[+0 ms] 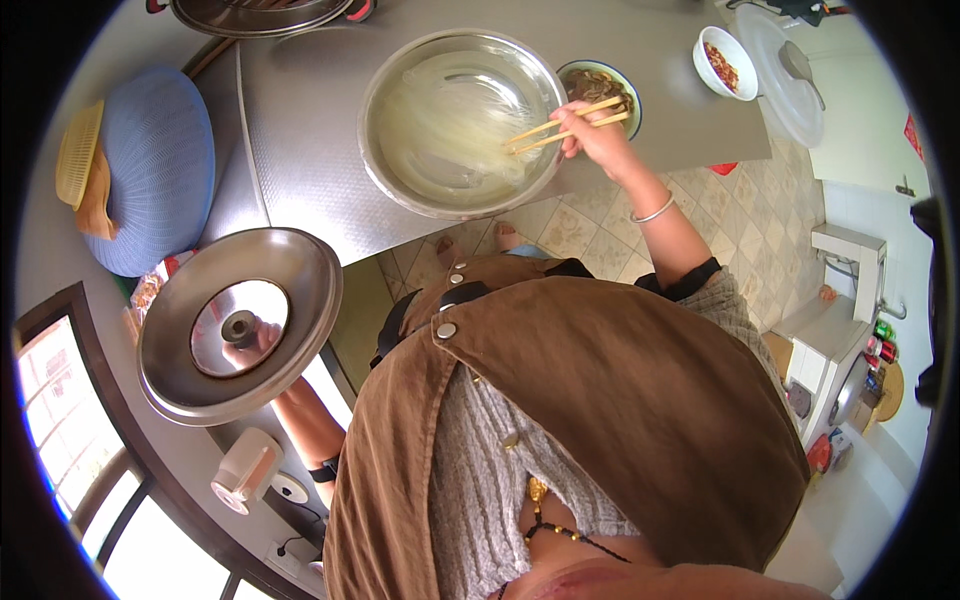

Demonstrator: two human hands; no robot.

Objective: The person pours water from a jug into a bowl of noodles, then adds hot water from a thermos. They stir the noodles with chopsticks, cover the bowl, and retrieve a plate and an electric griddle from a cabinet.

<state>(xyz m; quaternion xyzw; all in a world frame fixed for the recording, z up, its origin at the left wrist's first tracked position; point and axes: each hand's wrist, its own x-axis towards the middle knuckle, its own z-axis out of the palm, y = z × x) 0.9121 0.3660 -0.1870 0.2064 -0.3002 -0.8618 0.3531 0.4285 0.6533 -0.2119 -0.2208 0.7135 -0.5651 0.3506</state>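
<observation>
In my right hand (596, 139) is a pair of wooden chopsticks (541, 136), their tips over the right side of a large stainless steel basin (373, 161). Pale, translucent strands, possibly noodles, (442, 127) lie in the basin. Partly behind this hand stands a blue-rimmed bowl (636, 94) of brown sliced food (592, 84). My left hand (259, 341) holds a steel lid (169, 337) off to the left, its underside facing me. The fingers show through the lid's round glass centre, around the knob.
A bowl of chopped red food (742, 79) sits at the far right of the steel counter (315, 150), beside a translucent plastic lid (795, 105). A pan (262, 26) is at the back left. Blue (161, 172) and yellow (79, 154) plastic baskets lean at the left wall. A white jug (251, 457) stands below the lid.
</observation>
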